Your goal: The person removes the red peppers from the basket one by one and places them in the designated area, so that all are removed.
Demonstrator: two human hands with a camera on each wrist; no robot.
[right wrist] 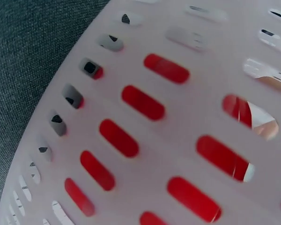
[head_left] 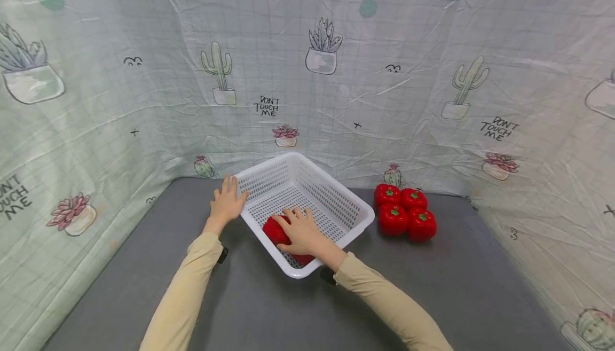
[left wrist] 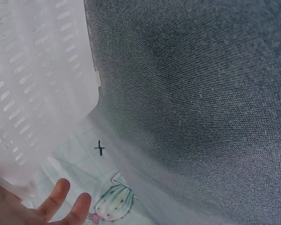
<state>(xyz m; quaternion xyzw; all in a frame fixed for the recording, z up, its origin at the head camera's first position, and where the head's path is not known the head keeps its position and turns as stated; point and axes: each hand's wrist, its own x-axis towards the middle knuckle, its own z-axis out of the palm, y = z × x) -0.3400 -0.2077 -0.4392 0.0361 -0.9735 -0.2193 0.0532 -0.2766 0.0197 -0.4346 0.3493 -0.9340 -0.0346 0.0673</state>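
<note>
A white perforated plastic basket [head_left: 331, 190] sits at an angle on the grey table. Inside, my right hand [head_left: 302, 233] holds a red bell pepper [head_left: 275, 231] near the basket's left side, the thumb and fingers spread around it. More red [head_left: 304, 259] shows below that hand, mostly hidden by it. Through the slots in the right wrist view, red bell pepper surface [right wrist: 143, 102] is visible. My left hand [head_left: 227, 204] lies at the basket's left corner with fingers extended, the thumb at the rim. In the left wrist view, two fingertips [left wrist: 61, 190] stick out past the basket wall [left wrist: 42, 70].
Several glossy red bell peppers [head_left: 394, 219] with green stems stand grouped on the table [head_left: 461, 287], right of the basket. A patterned cloth [head_left: 269, 36] with cactus drawings hangs behind the table and along both sides.
</note>
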